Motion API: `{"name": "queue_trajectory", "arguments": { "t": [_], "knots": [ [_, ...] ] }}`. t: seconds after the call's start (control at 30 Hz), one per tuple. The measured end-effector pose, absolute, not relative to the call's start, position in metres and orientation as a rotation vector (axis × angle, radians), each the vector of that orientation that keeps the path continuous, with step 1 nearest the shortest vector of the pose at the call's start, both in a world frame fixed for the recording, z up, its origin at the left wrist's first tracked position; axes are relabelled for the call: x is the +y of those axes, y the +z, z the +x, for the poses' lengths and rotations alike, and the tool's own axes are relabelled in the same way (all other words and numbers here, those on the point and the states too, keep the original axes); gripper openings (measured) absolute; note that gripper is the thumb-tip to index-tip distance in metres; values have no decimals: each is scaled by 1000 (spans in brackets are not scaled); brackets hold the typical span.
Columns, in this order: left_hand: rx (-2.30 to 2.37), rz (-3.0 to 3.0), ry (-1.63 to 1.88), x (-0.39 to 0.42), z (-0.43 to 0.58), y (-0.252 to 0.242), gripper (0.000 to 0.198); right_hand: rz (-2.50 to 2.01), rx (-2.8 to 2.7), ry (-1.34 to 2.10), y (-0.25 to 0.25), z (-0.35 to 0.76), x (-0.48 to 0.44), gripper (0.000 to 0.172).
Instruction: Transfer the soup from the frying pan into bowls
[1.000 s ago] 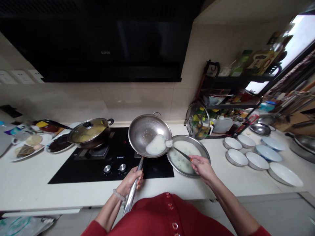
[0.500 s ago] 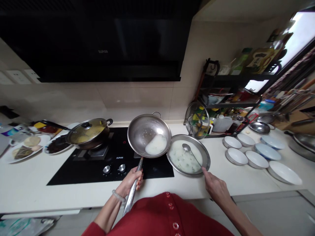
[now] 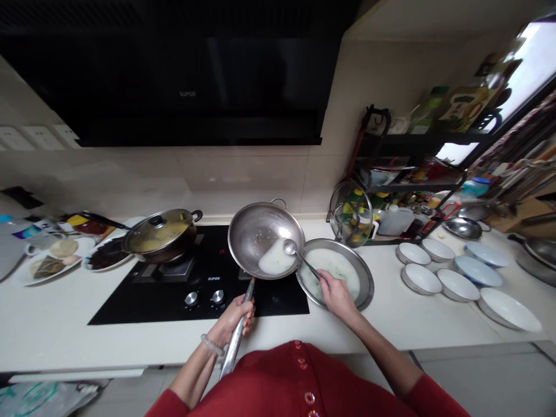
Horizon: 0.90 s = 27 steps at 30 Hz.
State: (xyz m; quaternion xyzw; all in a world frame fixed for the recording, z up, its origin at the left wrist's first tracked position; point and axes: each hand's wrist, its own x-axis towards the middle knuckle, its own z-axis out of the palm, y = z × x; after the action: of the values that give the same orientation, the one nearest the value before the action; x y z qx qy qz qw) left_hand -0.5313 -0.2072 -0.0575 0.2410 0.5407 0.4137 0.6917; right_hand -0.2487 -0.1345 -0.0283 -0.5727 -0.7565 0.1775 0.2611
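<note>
My left hand point(image 3: 237, 315) is closed around the long metal handle of a steel wok point(image 3: 249, 231). The wok tilts to the right, and white soup point(image 3: 277, 259) pools on that side. In my right hand point(image 3: 335, 292) is a metal spoon point(image 3: 299, 253); its bowl is over the soup in the wok, near the rim. Below my right hand, a wide steel basin point(image 3: 367, 281) holds more white soup with green bits. The wok's right rim overlaps or touches the basin's left rim; I cannot tell which.
A lidded pan point(image 3: 160, 234) stands on the left of the black cooktop point(image 3: 143, 292). Plates of food point(image 3: 65, 258) lie farther left. Several bowls point(image 3: 421, 279) sit to the right. A glass lid point(image 3: 351, 214) leans against the condiment rack point(image 3: 417, 186) behind the basin.
My right hand has moved left with the spoon, taking it from the basin to the soup in the wok. My left hand keeps its hold on the wok.
</note>
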Motion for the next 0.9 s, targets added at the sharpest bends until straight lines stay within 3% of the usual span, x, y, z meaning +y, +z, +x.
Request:
{"name": "queue_trajectory", "arguments": {
  "t": [0.2,0.47,0.9],
  "knots": [
    [1204,534,927,-207,-530,-56,29,-1613,-2076,612,-37,-275,-118,38],
    [1193,526,929,-208,-531,-57,31,-1564,-1403,1210,-35,-271,-111,32],
    [1199,550,926,-208,-532,-58,28,-1564,-1147,1391,-12,-260,-125,34]
  ]
}}
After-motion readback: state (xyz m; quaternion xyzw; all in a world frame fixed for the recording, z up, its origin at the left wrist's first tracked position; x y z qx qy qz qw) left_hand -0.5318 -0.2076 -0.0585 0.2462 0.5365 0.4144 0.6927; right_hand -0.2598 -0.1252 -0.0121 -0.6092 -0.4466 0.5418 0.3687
